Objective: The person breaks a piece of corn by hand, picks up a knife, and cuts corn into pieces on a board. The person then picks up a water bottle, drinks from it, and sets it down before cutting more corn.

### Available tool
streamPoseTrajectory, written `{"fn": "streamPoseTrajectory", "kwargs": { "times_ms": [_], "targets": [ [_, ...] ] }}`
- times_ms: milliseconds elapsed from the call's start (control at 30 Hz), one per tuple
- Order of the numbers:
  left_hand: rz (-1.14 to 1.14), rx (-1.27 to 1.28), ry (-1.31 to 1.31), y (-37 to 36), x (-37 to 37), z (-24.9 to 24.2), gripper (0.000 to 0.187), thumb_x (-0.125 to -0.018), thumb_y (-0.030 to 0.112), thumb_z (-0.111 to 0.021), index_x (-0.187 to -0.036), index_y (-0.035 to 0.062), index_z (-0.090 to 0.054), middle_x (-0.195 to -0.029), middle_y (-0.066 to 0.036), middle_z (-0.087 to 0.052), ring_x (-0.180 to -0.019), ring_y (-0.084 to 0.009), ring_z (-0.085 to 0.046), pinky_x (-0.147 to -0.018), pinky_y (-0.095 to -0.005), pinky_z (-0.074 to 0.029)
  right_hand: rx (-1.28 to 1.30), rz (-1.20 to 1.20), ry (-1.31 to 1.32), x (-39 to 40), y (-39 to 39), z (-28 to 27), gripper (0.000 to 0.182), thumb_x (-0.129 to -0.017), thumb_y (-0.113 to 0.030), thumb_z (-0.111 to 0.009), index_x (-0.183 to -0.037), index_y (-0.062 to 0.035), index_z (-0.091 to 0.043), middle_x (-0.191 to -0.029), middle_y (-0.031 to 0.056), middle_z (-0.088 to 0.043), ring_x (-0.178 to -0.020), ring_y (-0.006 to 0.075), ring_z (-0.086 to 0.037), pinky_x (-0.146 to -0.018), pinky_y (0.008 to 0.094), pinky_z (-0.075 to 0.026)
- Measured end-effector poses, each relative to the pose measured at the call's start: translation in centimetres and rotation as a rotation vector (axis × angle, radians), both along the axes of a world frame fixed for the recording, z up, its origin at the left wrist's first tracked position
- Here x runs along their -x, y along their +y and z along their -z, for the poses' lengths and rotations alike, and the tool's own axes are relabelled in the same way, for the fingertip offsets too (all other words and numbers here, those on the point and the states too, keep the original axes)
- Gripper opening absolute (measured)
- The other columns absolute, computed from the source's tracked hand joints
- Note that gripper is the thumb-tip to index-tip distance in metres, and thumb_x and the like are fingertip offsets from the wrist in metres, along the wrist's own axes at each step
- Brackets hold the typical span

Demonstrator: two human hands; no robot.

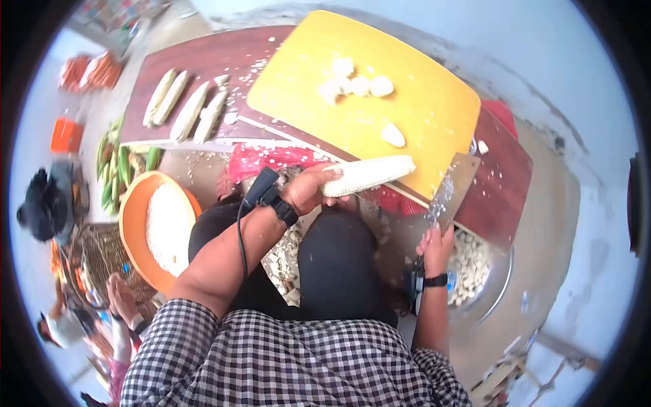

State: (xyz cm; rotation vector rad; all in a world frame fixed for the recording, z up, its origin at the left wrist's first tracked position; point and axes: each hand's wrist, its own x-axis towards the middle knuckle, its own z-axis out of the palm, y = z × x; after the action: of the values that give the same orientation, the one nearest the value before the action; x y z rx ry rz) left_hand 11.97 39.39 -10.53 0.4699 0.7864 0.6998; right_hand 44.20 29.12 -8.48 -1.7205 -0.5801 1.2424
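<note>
My left hand (315, 188) is closed around one end of a pale, husked corn cob (373, 174), whose other end points right, over the near edge of the yellow cutting board (291, 74). In my right hand (435, 245) is the handle of a cleaver (456, 188); its broad blade is flecked with white bits and stands upright beside the board's right edge. Several cut corn pieces (359, 85) lie grouped on the board, and a single corn tip (392, 135) sits nearer to me.
Several husked cobs (191, 112) lie on the table's left part (224, 51). Below are an orange tub (133, 224) of white kernels, green-husked corn (115, 169), and a metal basin (498, 275) of cut pieces at right. Other people (54, 200) sit at far left.
</note>
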Motion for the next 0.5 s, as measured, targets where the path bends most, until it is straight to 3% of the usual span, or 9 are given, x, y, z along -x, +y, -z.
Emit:
{"fn": "streamPoseTrajectory", "kwargs": {
  "times_ms": [100, 133, 200, 267, 367, 400, 500],
  "targets": [
    [-0.15, -0.021, -0.048, 0.3, 2.2, -2.4, 0.049, -0.093, 0.024, -0.059, -0.133, -0.0002, -0.045, -0.11, -0.012, -0.064, -0.084, -0.0214, -0.066, -0.054, -0.025, -0.049, 0.019, -0.073, -0.078, 2.7, 0.2, -2.4, 0.037, -0.098, -0.013, -0.048, -0.133, -0.0101, -0.04, -0.064, -0.0026, -0.044, -0.047, 0.0049, -0.043, -0.037, 0.0212, -0.034],
    [-0.262, -0.047, 0.019, 0.9, 3.4, -1.8, 0.05, -0.092, 0.022, -0.06, -0.134, 0.0006, -0.045, -0.111, -0.012, -0.064, -0.087, -0.0204, -0.066, -0.056, -0.0257, -0.049, 0.008, -0.233, -0.137, 3.4, 0.9, -3.0, 0.04, -0.095, -0.013, -0.051, -0.134, -0.0061, -0.042, -0.066, 0.0041, -0.053, -0.05, 0.0117, -0.051, -0.043, 0.0274, -0.042],
    [-0.46, -0.132, 0.144, 1.7, 5.8, -1.1, 0.049, -0.089, 0.016, -0.063, -0.134, 0.0028, -0.047, -0.113, -0.01, -0.064, -0.091, -0.0187, -0.064, -0.059, -0.0268, -0.049, -0.125, -0.488, -0.386, 4.8, 2.8, -2.1, 0.038, -0.093, -0.012, -0.054, -0.13, -0.0027, -0.046, -0.07, 0.0106, -0.059, -0.056, 0.0187, -0.058, -0.052, 0.0319, -0.047],
    [-0.633, -0.249, 0.265, 2.1, 8.3, -0.6, 0.049, -0.086, 0.008, -0.068, -0.132, 0.0055, -0.05, -0.113, -0.007, -0.064, -0.093, -0.0171, -0.062, -0.062, -0.0274, -0.049, -0.147, -0.637, -0.417, 7.5, 5.1, -2.7, 0.036, -0.09, -0.012, -0.057, -0.123, 0.0015, -0.051, -0.081, 0.0211, -0.064, -0.073, 0.0309, -0.066, -0.07, 0.0387, -0.05],
    [-0.802, -0.22, 0.274, 1.8, 11.2, 0.4, 0.053, -0.08, -0.001, -0.07, -0.13, 0.0074, -0.053, -0.115, -0.007, -0.063, -0.095, -0.0166, -0.061, -0.071, -0.0285, -0.051, -0.123, -0.756, -0.358, 10.6, 8.3, -2.6, 0.036, -0.09, -0.011, -0.056, -0.123, 0.001, -0.051, -0.084, 0.0224, -0.065, -0.08, 0.0355, -0.066, -0.072, 0.0395, -0.05],
    [-0.776, -0.303, 0.365, 2.1, 12.0, 0.9, 0.054, -0.079, -0.004, -0.068, -0.13, 0.0065, -0.052, -0.117, -0.007, -0.062, -0.099, -0.0173, -0.06, -0.074, -0.0293, -0.051, -0.261, -0.783, -0.432, 11.6, 9.3, -1.8, 0.035, -0.09, -0.01, -0.055, -0.123, 0.0008, -0.051, -0.087, 0.0237, -0.064, -0.083, 0.0394, -0.065, -0.073, 0.0413, -0.05],
    [-0.68, -0.463, 0.635, 2.4, 13.7, 4.3, 0.06, -0.075, -0.011, -0.063, -0.131, 0.0048, -0.051, -0.121, -0.008, -0.059, -0.108, -0.0188, -0.058, -0.084, -0.0312, -0.052, -0.235, -0.871, -0.404, 14.4, 12.7, -0.7, 0.033, -0.09, -0.011, -0.055, -0.121, 0.0004, -0.052, -0.087, 0.0238, -0.064, -0.083, 0.0409, -0.064, -0.073, 0.0416, -0.05]
  ]
}}
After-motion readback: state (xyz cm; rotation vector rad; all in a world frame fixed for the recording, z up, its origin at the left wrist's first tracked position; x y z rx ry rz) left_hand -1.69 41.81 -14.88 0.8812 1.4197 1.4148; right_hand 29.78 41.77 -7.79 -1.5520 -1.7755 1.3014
